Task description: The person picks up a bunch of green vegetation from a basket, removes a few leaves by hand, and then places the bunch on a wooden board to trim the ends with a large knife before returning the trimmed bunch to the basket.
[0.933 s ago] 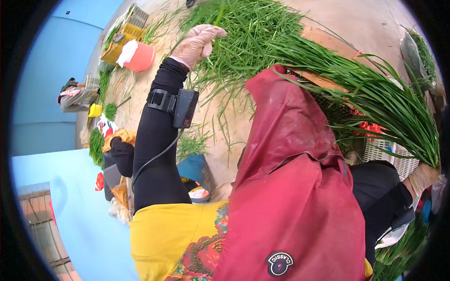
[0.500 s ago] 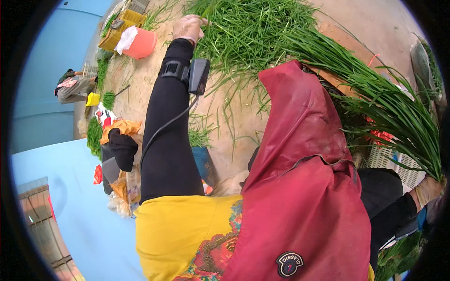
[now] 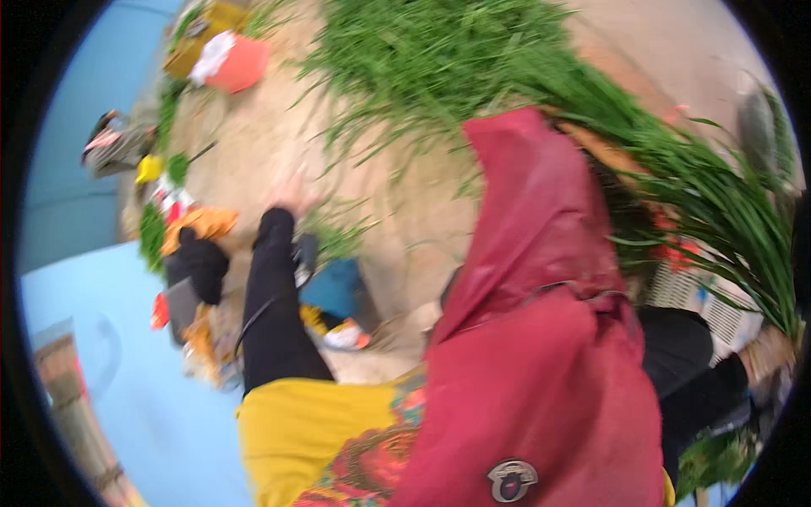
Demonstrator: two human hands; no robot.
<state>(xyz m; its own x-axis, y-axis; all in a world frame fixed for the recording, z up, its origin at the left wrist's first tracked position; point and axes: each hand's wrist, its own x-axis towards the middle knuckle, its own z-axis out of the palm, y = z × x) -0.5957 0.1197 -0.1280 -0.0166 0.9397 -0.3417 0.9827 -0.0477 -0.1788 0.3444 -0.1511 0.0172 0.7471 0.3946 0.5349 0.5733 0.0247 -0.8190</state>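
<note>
My right hand (image 3: 770, 351), at the far right, is closed round the base of a bunch of long flat green leaves that look like chives (image 3: 718, 190). The leaves fan up and left from it to the loose pile of the same greens (image 3: 448, 68) at the top. My left hand (image 3: 293, 193) is over the pale floor, below and left of that pile, near some scattered green scraps (image 3: 338, 232). Motion smears its fingers, and nothing can be made out in them. A dark red apron (image 3: 541, 338) covers my lap.
A pink bucket (image 3: 238, 69) with a white cloth stands by a yellow crate (image 3: 203, 38) at the upper left. Another person (image 3: 118, 148) bends near the blue wall. Bags and a black cloth (image 3: 198, 266) lie left of my arm. A white plastic basket (image 3: 726, 325) is beneath the bunch.
My left hand has drawn back from the edge of the pile, down and left towards me. My right hand stays on the bunch. The whole view has blurred and shifted slightly.
</note>
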